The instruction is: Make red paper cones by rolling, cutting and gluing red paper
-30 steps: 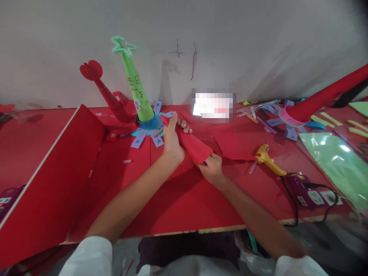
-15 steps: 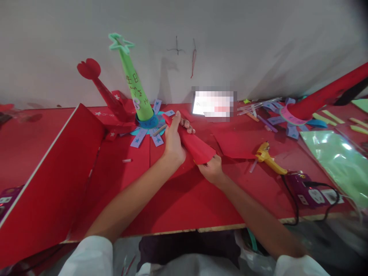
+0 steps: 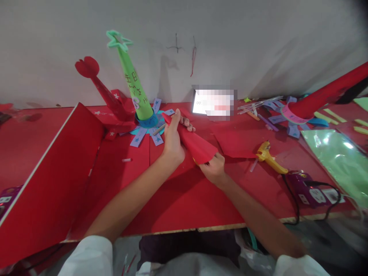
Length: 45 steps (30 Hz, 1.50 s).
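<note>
Bench (image 3: 267, 203): red top; rough, pale front edge
Folding board (image 3: 54, 172): stiff, red, white-edged; one leaf standing near left end
Power box (image 3: 307, 188): purple, boxy, near front-right corner; black cord attached
Right hand (image 3: 215, 168): fingers pinching rim of cone's wide end; some fingertips hidden
Red paper cone (image 3: 198, 147): smooth, rolled, tilted; held in both hands over mid-bench, wide end toward front edge
Left hand (image 3: 173, 143): fingers wrapped round narrow end, thumb along it
Glue gun (image 3: 271, 160): yellow plastic, lying right of hands; clear stick (image 3: 253, 165) just beside
Packet (image 3: 339, 161): glossy clear film, green sheet inside; toward right end
Red sheet (image 3: 238, 145): flat, thin, right of cone
Green cone (image 3: 136, 86): upright, slightly leaning, near far edge; base in blue collar (image 3: 148, 122); fuzzy star (image 3: 118, 40) on tip; lilac strips (image 3: 139, 138) radiating below
Heart-topped cone (image 3: 100, 88): red, tilted, left of green one
Pink-collared cone (image 3: 324, 94): red, far right, slanting
Screen (image 3: 213, 101): bright, pixelated, at far edge by wall (image 3: 230, 46)
</note>
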Motion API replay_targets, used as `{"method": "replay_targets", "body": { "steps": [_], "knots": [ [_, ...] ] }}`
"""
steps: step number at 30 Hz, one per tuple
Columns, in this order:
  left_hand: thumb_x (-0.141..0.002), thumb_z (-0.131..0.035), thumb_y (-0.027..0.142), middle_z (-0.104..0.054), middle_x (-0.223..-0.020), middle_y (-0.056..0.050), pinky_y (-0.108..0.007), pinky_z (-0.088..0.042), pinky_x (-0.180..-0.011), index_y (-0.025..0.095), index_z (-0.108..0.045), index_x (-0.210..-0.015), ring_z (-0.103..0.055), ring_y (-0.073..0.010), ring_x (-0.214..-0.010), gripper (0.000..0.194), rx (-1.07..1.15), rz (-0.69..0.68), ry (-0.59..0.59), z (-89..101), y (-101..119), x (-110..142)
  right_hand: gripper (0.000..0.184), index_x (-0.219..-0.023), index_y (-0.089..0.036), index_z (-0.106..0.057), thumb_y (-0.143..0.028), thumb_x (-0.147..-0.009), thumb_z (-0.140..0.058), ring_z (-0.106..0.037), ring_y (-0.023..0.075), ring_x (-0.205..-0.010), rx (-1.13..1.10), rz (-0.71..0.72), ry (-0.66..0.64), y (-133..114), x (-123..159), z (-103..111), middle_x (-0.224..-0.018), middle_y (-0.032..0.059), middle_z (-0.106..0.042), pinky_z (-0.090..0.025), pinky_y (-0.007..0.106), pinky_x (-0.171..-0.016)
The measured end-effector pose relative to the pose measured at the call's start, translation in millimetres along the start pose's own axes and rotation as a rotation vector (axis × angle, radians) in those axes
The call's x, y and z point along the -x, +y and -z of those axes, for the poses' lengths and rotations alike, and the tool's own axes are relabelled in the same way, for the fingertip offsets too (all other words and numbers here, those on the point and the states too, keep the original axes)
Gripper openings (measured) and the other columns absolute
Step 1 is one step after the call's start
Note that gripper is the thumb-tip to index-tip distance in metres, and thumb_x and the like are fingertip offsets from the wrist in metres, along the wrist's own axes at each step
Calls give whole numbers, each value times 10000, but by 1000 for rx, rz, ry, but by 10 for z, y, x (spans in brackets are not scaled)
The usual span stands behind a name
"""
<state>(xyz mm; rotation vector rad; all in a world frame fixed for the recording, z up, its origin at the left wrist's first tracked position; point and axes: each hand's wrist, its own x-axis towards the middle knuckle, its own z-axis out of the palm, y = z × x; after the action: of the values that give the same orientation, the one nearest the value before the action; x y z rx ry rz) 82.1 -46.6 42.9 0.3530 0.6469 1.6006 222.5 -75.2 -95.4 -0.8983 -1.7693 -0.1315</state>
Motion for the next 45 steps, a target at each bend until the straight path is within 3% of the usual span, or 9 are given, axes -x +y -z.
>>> {"method": "replay_targets", "body": {
  "steps": [5, 11, 16, 21, 27, 35, 45],
  "knots": [
    [-957, -802, 455, -505, -650, 39, -212, -519, -594, 187, -511, -681, -481, -60, -531, 482, -6, -20, -25, -16, 20, 3, 200, -660, -230, -680, -188, -854, -704, -656, 196, -568, 1, 11, 11, -19, -30, 14, -596, 28, -672, -566, 322, -599],
    [-934, -820, 483, -509, -653, 38, -226, -528, -616, 191, -527, -686, -489, -68, -533, 483, -20, -25, -17, -4, 11, -3, 223, -644, -234, -664, -169, -857, -681, -619, 194, -525, 8, 20, 17, -29, -26, 36, -578, 20, -651, -532, 324, -531],
    [-952, -804, 450, -513, -653, 38, -230, -535, -645, 192, -520, -680, -493, -70, -535, 471, -39, -12, 9, -32, 19, 19, 207, -650, -239, -675, -181, -848, -698, -662, 216, -596, 15, 18, 4, -14, -5, 8, -616, 42, -684, -572, 349, -594],
    [-947, -810, 428, -516, -657, 38, -233, -542, -650, 194, -513, -690, -505, -73, -539, 457, -48, -27, -37, -30, 34, 18, 161, -694, -235, -697, -174, -843, -707, -684, 218, -613, -10, 42, 20, -8, -8, 7, -626, 32, -692, -584, 350, -620],
    [-940, -815, 419, -524, -667, 33, -257, -556, -670, 193, -519, -687, -568, -92, -572, 450, -75, 5, -55, -20, 48, 2, 152, -691, -232, -695, -164, -820, -737, -634, 195, -538, -2, -4, 20, 23, 30, 25, -601, 16, -666, -560, 332, -553],
    [-997, -755, 363, -530, -648, 36, -239, -556, -677, 184, -517, -675, -521, -73, -543, 438, -57, 23, -59, -38, 41, 6, 100, -747, -239, -726, -216, -844, -717, -734, 231, -653, 54, -44, -30, -7, 31, -6, -690, 42, -749, -640, 364, -657],
    [-939, -806, 488, -518, -660, 36, -255, -575, -733, 200, -474, -689, -585, -90, -596, 506, -142, 23, -54, -40, 56, 4, 144, -824, -274, -707, -151, -806, -634, -737, 257, -653, -1, -94, -28, 4, 63, -20, -710, 34, -735, -663, 408, -623]
  ]
}}
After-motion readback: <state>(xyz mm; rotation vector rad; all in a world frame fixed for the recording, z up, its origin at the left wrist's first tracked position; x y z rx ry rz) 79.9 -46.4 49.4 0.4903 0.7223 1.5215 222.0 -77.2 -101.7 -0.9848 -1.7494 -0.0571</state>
